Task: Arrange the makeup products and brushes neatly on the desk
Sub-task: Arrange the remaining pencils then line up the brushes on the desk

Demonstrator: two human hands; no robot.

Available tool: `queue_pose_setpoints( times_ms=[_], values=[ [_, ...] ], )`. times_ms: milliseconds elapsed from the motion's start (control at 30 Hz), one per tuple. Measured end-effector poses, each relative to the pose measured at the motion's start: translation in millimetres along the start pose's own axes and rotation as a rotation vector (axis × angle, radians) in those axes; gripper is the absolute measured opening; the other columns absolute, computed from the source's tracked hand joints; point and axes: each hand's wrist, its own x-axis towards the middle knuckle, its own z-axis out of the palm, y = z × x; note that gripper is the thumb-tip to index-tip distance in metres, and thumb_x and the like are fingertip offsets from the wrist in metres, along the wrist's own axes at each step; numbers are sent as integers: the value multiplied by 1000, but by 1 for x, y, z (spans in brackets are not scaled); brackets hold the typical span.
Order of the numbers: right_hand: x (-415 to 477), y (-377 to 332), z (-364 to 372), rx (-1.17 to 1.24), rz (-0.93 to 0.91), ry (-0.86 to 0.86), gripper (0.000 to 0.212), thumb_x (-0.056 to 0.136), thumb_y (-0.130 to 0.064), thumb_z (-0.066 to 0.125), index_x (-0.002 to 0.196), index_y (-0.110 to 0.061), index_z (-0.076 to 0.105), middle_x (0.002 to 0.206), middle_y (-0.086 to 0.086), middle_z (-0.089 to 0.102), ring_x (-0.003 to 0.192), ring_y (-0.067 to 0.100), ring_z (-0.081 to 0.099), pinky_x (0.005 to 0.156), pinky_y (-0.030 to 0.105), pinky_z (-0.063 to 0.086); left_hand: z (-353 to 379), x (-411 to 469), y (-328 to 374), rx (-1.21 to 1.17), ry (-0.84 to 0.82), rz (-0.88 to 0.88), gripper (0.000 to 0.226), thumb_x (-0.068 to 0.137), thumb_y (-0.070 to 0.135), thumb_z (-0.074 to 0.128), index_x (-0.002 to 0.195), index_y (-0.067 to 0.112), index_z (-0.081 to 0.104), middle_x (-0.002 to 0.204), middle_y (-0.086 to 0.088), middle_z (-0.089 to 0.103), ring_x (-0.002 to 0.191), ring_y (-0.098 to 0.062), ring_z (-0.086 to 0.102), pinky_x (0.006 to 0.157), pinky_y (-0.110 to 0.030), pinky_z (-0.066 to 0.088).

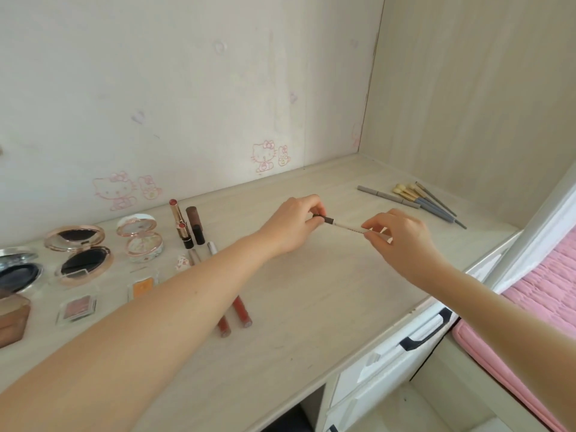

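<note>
Over the middle of the pale wooden desk I hold a thin white makeup pencil with a dark brown end, just above the surface. My left hand pinches the brown end; my right hand pinches the white end. Several grey-handled brushes lie side by side at the back right, beside a grey pencil. On the left are two lipsticks, two red lip gloss tubes partly under my left forearm, open round compacts and small square pans.
A wall with cartoon cat stickers backs the desk, and a side panel closes its right end. White drawers with a black handle sit under the right front edge. A pink bed cover lies at the far right.
</note>
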Motion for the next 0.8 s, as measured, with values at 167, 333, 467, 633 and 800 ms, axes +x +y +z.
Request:
queue_pose_setpoints(
  times_ms=[167,333,467,633,800],
  values=[
    [-14,-41,3,42,-57,-55,22,85,-2,63,100,-16,71,87,-1,59,72,10,57,64,0,38,-36,-41,-5,-96,85,-31,7,91,16,58,91,22,60,94,9,65,97,-8,59,86,-26,44],
    [-29,-81,9,110,-113,-118,34,83,3,60,106,-21,69,92,-4,61,82,12,62,74,18,49,-68,-83,-9,-196,174,-83,10,88,12,64,89,21,63,92,3,69,91,-9,62,86,-22,45],
    [-37,-112,17,194,-75,-198,30,84,-1,59,101,-25,68,94,-8,67,82,4,65,76,26,55,-90,-118,-15,-303,232,-134,11,87,9,65,93,18,66,88,6,70,81,2,62,72,-4,41],
    [-45,-150,30,297,-41,-272,30,84,-6,58,92,-33,66,91,-16,67,80,2,66,70,19,54,-114,-159,-27,-468,314,-210,19,87,7,65,93,25,68,91,4,73,89,-9,69,83,-20,52],
    [-54,-188,45,375,-50,-339,28,85,-10,60,90,-37,65,88,-16,67,75,1,66,63,15,53,-131,-194,-32,-697,432,-252,25,89,0,60,104,18,68,92,-6,73,88,-21,72,80,-28,58]
  ],
)
